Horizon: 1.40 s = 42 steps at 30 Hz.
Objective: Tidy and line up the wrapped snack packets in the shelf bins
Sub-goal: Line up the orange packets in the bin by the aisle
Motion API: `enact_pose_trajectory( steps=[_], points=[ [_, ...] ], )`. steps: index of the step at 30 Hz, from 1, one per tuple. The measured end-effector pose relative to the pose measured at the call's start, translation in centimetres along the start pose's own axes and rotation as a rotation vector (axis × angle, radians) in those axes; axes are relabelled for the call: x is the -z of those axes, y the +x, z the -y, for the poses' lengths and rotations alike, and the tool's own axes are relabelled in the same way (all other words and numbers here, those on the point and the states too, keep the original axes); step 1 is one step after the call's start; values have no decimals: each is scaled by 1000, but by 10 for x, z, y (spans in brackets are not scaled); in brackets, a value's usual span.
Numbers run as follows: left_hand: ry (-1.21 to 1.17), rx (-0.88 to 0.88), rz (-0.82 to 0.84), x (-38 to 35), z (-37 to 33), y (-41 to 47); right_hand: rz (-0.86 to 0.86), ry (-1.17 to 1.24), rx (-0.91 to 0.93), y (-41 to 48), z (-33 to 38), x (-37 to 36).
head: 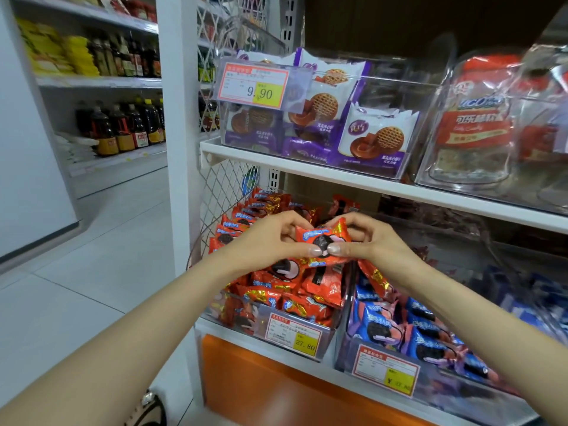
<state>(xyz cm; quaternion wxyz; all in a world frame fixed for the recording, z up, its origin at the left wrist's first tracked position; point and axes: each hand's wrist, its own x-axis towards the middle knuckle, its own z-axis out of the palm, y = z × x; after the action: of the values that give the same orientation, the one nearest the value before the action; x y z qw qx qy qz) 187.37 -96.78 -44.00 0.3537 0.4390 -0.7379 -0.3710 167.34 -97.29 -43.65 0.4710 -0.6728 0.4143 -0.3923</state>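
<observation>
Presently, one red snack packet (322, 236) is pinched at its two ends by the left hand (273, 238) and right hand (368, 241), held just above the clear bin (330, 336) of red packets (319, 287); blue packets (381, 327) are piled right of that bin.

The upper price tag (256, 86) on the front of the purple-packet bin (307, 142) reads 9.90. The lower price tag (293, 335) on the front of the red-packet bin (239, 318) reads 27.80; the third tag (385, 375), on the blue-packet bin (345, 352), is too blurred to read
</observation>
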Motion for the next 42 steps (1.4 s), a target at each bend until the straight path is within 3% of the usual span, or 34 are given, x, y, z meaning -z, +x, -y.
enact_pose_trajectory(
  steps=[5, 10, 14, 17, 20, 23, 27, 32, 36, 42],
  points=[
    [142, 8, -8, 23, 7, -2, -7, -123, 5, 2, 3, -15],
    [618, 41, 75, 34, 17, -8, -62, -600, 89, 8, -14, -51],
    [850, -33, 89, 38, 29, -9, -83, -870, 132, 12, -17, -60],
    [823, -79, 107, 46, 28, -14, -79, -889, 142, 13, -18, -61],
    [980, -60, 197, 39, 32, -23, -75, -918, 185, 14, -23, -65],
    [1114, -156, 75, 27, 43, -24, -43, -934, 204, 16, -23, -65],
    [1078, -250, -67, 22, 52, -18, -9, -822, 122, 23, -9, -39],
    [1071, -118, 67, 27, 45, -17, -213, -865, -31, 45, -15, 39],
    [1006, -90, 119, 31, 42, -17, -235, -835, -4, 62, -33, 53],
    [839, -115, 12, 29, 34, -10, -148, -1232, -13, 97, -44, 43]
  ],
)
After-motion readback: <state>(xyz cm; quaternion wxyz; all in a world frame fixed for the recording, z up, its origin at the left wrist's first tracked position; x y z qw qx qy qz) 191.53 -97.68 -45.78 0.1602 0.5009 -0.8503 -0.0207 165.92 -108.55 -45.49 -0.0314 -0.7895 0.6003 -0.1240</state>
